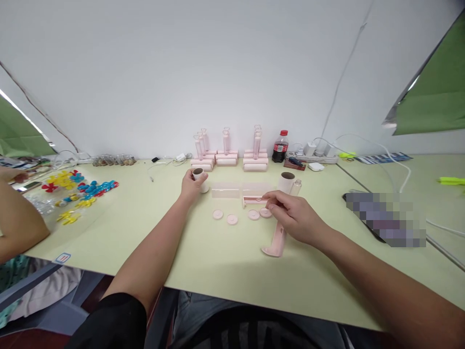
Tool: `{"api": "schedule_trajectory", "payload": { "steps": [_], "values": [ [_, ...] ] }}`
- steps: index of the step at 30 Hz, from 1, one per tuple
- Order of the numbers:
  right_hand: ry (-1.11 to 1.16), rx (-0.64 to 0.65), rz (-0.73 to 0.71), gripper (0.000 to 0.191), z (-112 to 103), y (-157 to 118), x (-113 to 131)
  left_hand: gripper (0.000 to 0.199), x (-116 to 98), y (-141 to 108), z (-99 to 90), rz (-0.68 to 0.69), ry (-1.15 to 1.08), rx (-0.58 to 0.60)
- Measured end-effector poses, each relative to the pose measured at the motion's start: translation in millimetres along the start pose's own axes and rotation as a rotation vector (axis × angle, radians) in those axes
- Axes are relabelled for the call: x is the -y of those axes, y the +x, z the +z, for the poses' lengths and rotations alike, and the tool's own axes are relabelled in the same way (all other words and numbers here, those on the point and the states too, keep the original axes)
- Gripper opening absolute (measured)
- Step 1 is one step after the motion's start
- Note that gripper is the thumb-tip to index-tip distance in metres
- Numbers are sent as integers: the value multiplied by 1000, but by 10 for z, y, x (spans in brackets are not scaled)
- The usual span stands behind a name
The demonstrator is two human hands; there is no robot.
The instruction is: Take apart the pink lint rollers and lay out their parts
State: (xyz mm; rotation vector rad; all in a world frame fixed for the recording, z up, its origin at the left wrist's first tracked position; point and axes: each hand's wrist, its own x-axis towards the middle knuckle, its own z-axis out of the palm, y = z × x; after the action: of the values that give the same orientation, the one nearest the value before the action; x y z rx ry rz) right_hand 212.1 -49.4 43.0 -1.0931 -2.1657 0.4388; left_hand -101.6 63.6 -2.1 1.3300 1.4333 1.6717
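Observation:
My left hand (192, 188) is wrapped round a white roll (204, 187) with a brown cardboard core, upright at the table. Over the parts in front of me, my right hand (290, 213) has its fingers curled together; what they hold, if anything, is hidden. Just below those fingertips is a pink disc (265, 213), and a pink frame piece (250, 199) ends beside them. More pink discs (232, 219) lie to the left. A pink handle-like part (278, 242) is partly under my right hand. Behind it stands another white roll (286, 182) beside a small clear bottle-like piece (297, 187).
Clear covers (225, 190) lie mid-table. Along the wall stand pink lint rollers (255, 162), a cola bottle (280, 148) and a power strip (317, 158). A blurred phone-like object (385, 218) lies right. Colourful plastic pieces (94, 189) and another person's arm (20, 218) are left.

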Motion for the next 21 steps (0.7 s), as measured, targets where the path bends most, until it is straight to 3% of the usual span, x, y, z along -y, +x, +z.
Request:
{"api": "schedule_trajectory", "payload": {
  "steps": [4, 6, 9, 10, 11, 12, 13, 16, 17, 19, 21],
  "values": [
    [17, -130, -67, 21, 22, -6, -21, 48, 24, -42, 54, -31, 42, 51],
    [2, -220, -111, 19, 21, -18, -18, 53, -28, -49, 41, -5, 90, -26],
    [-5, -347, -187, 17, 5, -45, 14, 47, -257, -162, 63, 218, 167, -281],
    [7, -374, -220, 16, 0, -55, 31, 38, -370, -254, 99, 321, 165, -326],
    [25, -392, -257, 16, -3, -65, 49, 28, -493, -376, 152, 379, 127, -289],
    [48, -401, -294, 17, -3, -76, 69, 22, -616, -524, 219, 383, 76, -170],
    [79, -406, -333, 18, 0, -86, 89, 21, -732, -689, 294, 340, 41, 26],
    [161, -436, -419, 17, 32, -115, 145, 28, -974, -1162, 502, 114, -7, 830],
    [173, -451, -434, 16, 48, -125, 158, 29, -1011, -1275, 548, 87, -9, 990],
    [171, -466, -433, 14, 85, -140, 170, 30, -1027, -1402, 594, -3, -46, 1173],
    [168, -459, -399, 14, 118, -149, 158, 29, -1000, -1418, 597, -92, -110, 1230]
  ]
}}
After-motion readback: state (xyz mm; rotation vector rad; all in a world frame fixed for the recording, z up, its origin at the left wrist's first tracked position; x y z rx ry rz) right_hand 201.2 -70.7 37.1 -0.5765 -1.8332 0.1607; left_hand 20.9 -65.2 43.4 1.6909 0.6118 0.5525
